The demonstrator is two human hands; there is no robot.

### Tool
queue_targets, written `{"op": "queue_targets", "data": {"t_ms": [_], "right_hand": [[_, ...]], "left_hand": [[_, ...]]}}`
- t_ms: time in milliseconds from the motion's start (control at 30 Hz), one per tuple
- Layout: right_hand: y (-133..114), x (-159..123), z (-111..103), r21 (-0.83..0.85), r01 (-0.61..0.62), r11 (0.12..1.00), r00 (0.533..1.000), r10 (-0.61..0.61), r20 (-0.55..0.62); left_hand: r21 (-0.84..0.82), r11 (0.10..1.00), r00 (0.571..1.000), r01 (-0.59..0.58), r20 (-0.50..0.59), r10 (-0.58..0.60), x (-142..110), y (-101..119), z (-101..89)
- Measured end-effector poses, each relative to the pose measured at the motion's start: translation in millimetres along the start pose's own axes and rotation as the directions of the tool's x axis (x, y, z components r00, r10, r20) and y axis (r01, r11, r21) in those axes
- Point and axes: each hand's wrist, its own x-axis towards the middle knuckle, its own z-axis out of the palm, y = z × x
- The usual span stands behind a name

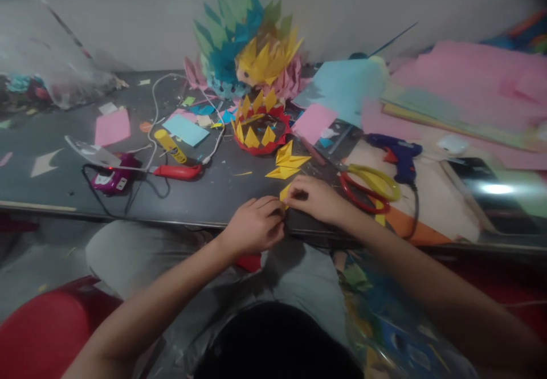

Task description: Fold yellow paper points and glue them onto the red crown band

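Note:
Near the table's front edge, my left hand (255,225) and my right hand (314,198) meet around a small yellow folded paper piece (284,194). Fingers of both hands are closed on it, and they cover most of its shape. Just beyond lie several yellow folded paper pieces (288,161), pointed at their ends. Behind those stands a ring of folded paper (261,150), red below with yellow points on top. Farther back rises a large folded-paper figure (239,48) in green, blue, yellow and pink.
Scissors (371,188) with red and yellow handles and a blue glue gun (399,154) lie right of my hands. A phone (487,188) sits farther right. Leftward are a glue stick (171,146), a red-handled tool (177,172) and a purple power socket (115,176) with cables. Pink paper sheets (478,82) cover the back right.

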Motion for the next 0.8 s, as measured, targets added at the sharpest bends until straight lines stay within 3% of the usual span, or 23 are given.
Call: {"op": "queue_targets", "data": {"t_ms": [167,400,633,800], "right_hand": [[2.9,0.7,-0.5,0.045,-0.031,0.998,1.0,0.031,0.002],[9.1,5.8,-4.7,0.133,-0.067,0.989,0.996,0.057,0.075],[4.9,-1.6,1.0,0.133,-0.035,0.99,0.999,0.04,-0.033],[2.5,-10.5,9.5,0.103,0.017,0.995,0.985,0.001,-0.171]], "left_hand": [[0.005,1.0,0.999,0.029,-0.046,-0.029,-1.8,3.5,3.6],[-0.03,0.997,0.997,0.068,-0.019,-0.069,-4.8,5.0,1.9],[-0.055,0.983,0.984,0.175,0.028,-0.174,4.3,15.0,0.2],[-0.042,0.971,0.972,0.236,0.019,-0.236,-1.3,24.5,10.9]]}}
